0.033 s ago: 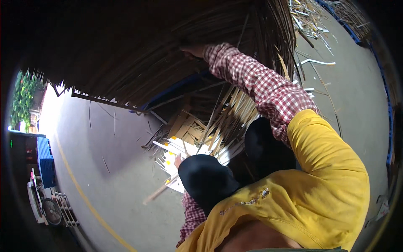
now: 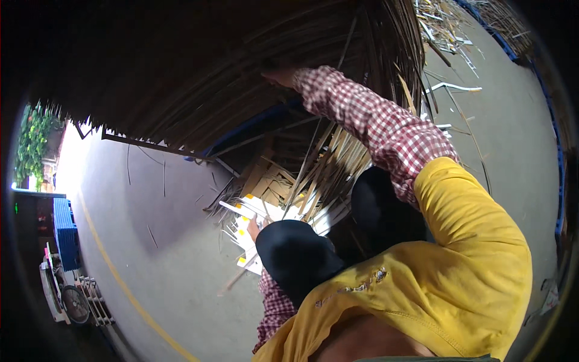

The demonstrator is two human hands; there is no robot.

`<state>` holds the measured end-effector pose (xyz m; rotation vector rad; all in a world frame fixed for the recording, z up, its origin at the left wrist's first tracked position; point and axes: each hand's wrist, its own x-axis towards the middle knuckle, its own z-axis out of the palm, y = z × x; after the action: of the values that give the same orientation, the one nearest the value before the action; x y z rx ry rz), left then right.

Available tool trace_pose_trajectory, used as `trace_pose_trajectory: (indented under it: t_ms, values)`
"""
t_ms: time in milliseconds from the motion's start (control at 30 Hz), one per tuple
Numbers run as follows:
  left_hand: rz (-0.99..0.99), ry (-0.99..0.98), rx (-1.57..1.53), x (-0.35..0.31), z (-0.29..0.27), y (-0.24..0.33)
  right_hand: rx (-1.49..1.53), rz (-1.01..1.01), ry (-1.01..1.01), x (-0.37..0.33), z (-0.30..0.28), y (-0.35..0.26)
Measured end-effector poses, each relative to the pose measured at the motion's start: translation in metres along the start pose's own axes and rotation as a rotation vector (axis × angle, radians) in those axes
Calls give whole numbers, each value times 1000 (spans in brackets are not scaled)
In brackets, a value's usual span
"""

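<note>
My right hand (image 2: 279,76) reaches forward to a big thatch-like stack of dried strips (image 2: 205,114), close against its shaded face. Its fingers fade into the dark, and what they hold, if anything, is hidden. My left hand (image 2: 254,227) is low beside my left knee, partly covered by it, with bent fingers over white sheets with yellow marks (image 2: 246,241). What is in that hand is hidden. A blurred thin brown strip (image 2: 232,282) sticks out beyond the sheets, just below the hand. Loose dried strips (image 2: 338,160) lie in a bundle in front of my knees.
A brown cardboard piece (image 2: 256,178) lies by the bundle. White and tan scraps (image 2: 443,30) litter the floor at the far right, near a blue-edged pallet (image 2: 506,45). At the left stand blue stacked crates (image 2: 65,232) and a wheeled thing (image 2: 75,301). A yellow line (image 2: 126,289) crosses the floor.
My left hand has shifted slightly, and the blurred brown strip below it has moved right. My right hand has dropped a little and stays at the stack.
</note>
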<state>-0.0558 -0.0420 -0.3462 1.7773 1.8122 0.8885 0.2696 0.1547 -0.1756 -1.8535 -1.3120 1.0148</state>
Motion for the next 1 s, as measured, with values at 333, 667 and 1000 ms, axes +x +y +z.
trace_pose_trajectory:
  t_ms: [333,667,1000]
  values:
    - [640,323,-187,162,-66,151,-79,38,102,-99,11,134]
    - [151,-402,-771,242,10,262,-201,341,-22,-197,-50,189]
    - [533,-592,-299,203,-16,168,-45,-174,-82,-65,-34,19]
